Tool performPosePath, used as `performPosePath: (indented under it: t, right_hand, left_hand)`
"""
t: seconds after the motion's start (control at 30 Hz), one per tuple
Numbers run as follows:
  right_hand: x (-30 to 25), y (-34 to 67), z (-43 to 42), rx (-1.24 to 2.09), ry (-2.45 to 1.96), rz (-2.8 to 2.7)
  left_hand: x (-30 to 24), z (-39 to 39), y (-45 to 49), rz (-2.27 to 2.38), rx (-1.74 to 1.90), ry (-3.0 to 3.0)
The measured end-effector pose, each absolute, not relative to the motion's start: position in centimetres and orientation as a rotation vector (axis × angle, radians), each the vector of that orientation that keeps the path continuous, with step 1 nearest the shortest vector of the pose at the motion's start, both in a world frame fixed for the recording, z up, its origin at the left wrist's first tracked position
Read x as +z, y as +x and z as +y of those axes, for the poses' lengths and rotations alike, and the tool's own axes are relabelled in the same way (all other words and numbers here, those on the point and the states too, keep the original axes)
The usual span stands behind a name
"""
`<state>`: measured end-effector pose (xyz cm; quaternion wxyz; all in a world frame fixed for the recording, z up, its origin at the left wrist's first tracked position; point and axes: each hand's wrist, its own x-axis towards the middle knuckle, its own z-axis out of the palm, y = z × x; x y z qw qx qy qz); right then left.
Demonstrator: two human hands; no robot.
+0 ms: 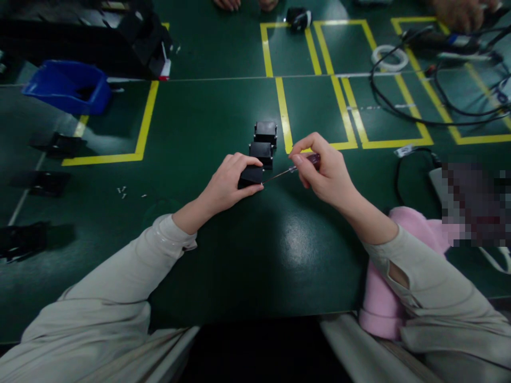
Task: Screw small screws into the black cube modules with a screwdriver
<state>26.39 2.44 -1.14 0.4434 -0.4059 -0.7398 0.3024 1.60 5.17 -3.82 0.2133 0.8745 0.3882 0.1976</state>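
My left hand point(228, 183) is closed around a small black box-shaped part point(250, 176), thumb on its near side and fingers over the far side. In my right hand point(322, 169) is a screwdriver point(313, 159) with a dark reddish handle, pinched between thumb and fingers. Its thin shaft points left, and the tip is at the right side of the held part, near a small screw. Just beyond stand two similar black parts, a nearer one point(261, 151) and a farther one point(265, 129), in a row.
Several loose screws point(123, 192) lie left of my left hand. A blue bin point(67, 88) stands at the back left, above more black parts point(50, 183). Cables and a white tape ring point(389, 57) lie back right. Other people's hands point(459, 13) show at the far edge. Pink cloth point(383, 303) lies by my right forearm.
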Motion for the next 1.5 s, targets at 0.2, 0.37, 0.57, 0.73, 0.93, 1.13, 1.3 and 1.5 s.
performPosePath:
  t: [0.2,0.37,0.57,0.73,0.93,1.13,1.3,1.5]
  right_hand:
    - [-1.18,26.47,2.38,0.770,-1.014,-1.835]
    - [-1.22,26.49,2.44,0.768,-1.023,-1.816]
    - [-1.21,26.52,2.44,0.759,-1.019,-1.831]
    - [-1.19,26.49,2.55,0.733,-1.052,-1.824]
    - [-1.27,26.54,2.45,0.764,-1.013,-1.833]
    - [-1.13,26.46,2.45,0.714,-1.027,-1.854]
    - [-1.13,26.49,2.39,0.742,-1.013,-1.855]
    - [-1.28,26.51,2.45,0.745,-1.028,-1.832]
  left_hand:
    - [-3.88,5.16,1.53,1.075,0.553,2.436]
    - [-3.86,5.16,1.58,1.068,0.558,2.436]
    - [-3.82,5.20,1.58,1.074,0.553,2.431]
    - [-3.88,5.20,1.52,1.068,0.562,2.447]
    - [-3.79,5.16,1.66,1.078,0.551,2.436]
    - [-3.76,5.17,1.64,1.088,0.544,2.424]
    - [-3.76,5.15,1.59,1.074,0.554,2.426]
    - [-3.82,5.15,1.62,1.074,0.552,2.435]
